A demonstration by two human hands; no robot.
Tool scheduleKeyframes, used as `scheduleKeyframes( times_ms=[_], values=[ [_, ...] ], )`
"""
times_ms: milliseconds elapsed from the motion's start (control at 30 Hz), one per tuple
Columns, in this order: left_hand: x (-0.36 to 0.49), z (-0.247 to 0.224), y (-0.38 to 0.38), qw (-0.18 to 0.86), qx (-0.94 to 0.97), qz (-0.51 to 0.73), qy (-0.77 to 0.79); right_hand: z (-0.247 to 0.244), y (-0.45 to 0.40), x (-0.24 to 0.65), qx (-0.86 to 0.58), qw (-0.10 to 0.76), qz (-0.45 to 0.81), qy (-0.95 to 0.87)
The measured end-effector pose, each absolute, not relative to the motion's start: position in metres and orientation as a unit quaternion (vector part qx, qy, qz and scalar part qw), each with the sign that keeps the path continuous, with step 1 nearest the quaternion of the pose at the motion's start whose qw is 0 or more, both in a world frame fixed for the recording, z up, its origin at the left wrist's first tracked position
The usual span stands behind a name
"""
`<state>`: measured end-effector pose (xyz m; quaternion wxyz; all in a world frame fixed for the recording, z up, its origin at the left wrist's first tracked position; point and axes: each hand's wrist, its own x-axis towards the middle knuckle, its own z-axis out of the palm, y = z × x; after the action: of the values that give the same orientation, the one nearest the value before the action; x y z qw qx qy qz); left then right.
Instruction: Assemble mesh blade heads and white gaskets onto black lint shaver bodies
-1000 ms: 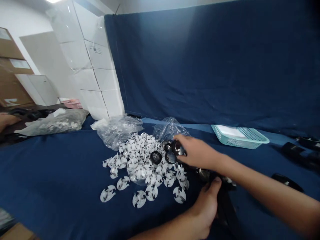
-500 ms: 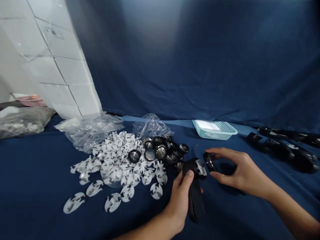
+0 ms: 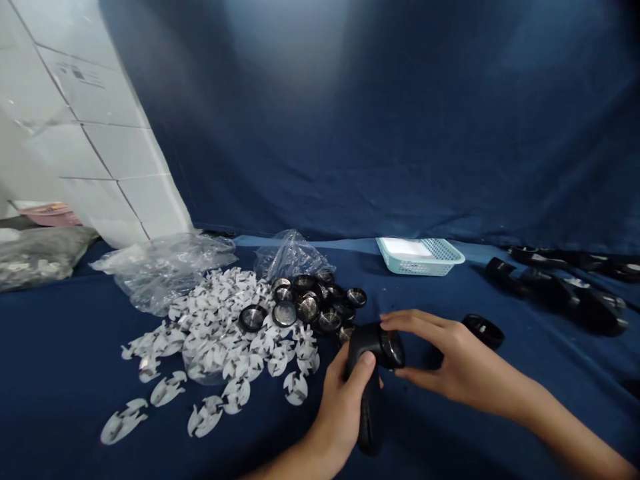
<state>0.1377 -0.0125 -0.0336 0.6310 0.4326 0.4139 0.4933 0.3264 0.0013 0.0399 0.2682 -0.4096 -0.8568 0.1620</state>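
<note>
My left hand (image 3: 341, 395) is wrapped round the handle of a black shower head (image 3: 369, 413), its thumb pressed along the neck. The head end points right. A round black spray plate (image 3: 394, 348) sits against that end. Thumb and fingertips of my right hand (image 3: 463, 360) grip its rim from above and below. Whether the plate is seated fully, I cannot tell. Left of the shower head lies a pile of black spray plates with metal faces (image 3: 309, 307). Many white plastic inserts (image 3: 225, 333) are heaped beside them.
A black ring-shaped part (image 3: 483, 331) lies behind my right hand. Farther back stands a light blue basket (image 3: 423, 267) with something white in it. Black parts (image 3: 570, 300) lie at the right. Clear plastic bags (image 3: 170, 267) and stacked white boxes (image 3: 125, 147) are at the left.
My right hand has moved left and brought the spray plate from beside the shower head onto its end, covering the white insert. The view has shifted slightly to the right.
</note>
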Motion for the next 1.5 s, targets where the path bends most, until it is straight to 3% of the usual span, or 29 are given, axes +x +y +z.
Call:
scheduleKeyframes(
  times_ms=[467, 1000, 1133, 1233, 1333, 1500],
  values=[
    [0.136, -0.035, -0.005, 0.699, 0.348, 0.452, 0.431, 0.039, 0.017, 0.326, -0.338, 0.175, 0.076, -0.922],
    [0.133, -0.036, -0.008, 0.72, 0.342, 0.425, 0.429, 0.026, 0.018, 0.316, -0.509, 0.181, 0.048, -0.84],
    [0.133, -0.033, -0.007, 0.723, 0.35, 0.423, 0.42, 0.028, 0.017, 0.316, -0.525, 0.261, 0.046, -0.809],
    [0.133, -0.036, -0.007, 0.711, 0.352, 0.431, 0.43, 0.036, 0.014, 0.316, -0.486, 0.302, 0.139, -0.808],
    [0.132, -0.038, -0.007, 0.699, 0.35, 0.445, 0.438, 0.044, 0.01, 0.316, -0.496, 0.248, 0.219, -0.803],
    [0.132, -0.036, -0.007, 0.7, 0.36, 0.439, 0.432, 0.05, 0.011, 0.321, -0.577, 0.166, 0.208, -0.772]
  ],
)
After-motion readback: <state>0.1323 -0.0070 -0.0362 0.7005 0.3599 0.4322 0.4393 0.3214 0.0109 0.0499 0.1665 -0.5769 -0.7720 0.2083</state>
